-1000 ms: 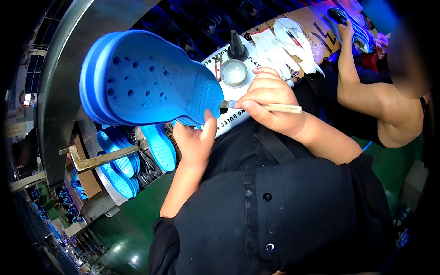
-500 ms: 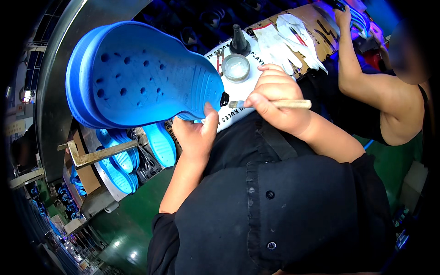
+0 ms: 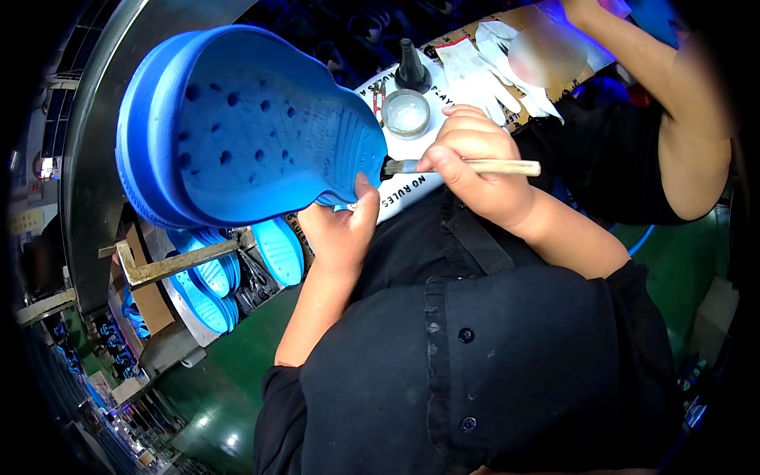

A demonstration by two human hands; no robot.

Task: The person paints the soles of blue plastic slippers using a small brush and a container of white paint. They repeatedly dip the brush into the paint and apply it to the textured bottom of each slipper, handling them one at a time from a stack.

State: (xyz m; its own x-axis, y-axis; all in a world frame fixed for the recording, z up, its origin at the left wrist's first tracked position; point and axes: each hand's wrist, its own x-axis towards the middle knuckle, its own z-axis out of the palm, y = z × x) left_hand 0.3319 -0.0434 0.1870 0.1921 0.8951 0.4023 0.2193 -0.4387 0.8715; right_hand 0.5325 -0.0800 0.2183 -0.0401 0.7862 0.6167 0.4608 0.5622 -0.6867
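Note:
A large blue foam shoe sole (image 3: 313, 138) with several small holes and a thick layered rim fills the upper left. My left hand (image 3: 336, 229) is closed on its narrow near end, thumb on the inner face and fingers hidden beneath. In a pinch, my right hand (image 3: 483, 162) holds a paintbrush (image 3: 511, 167) with a pale wooden handle. Its dark bristles are at the sole's right edge, beside a small black piece that is now mostly hidden. Behind the brush, a round glass jar (image 3: 406, 113) of whitish contents stands on the white printed surface (image 3: 412, 190).
Beyond the jar are a dark cone-shaped bottle (image 3: 412, 71) and white gloves (image 3: 479, 79) on cardboard. A co-worker's arm (image 3: 641, 59) reaches across at the upper right. Below left, more blue soles (image 3: 277, 252) lie by a wooden bar (image 3: 186, 265). A curved metal edge (image 3: 91, 134) runs along the left.
The brush has moved left and slightly up, its bristles now reaching the sole's edge. The sole has tilted a little, showing more layered rim. The co-worker's arm and head have shifted.

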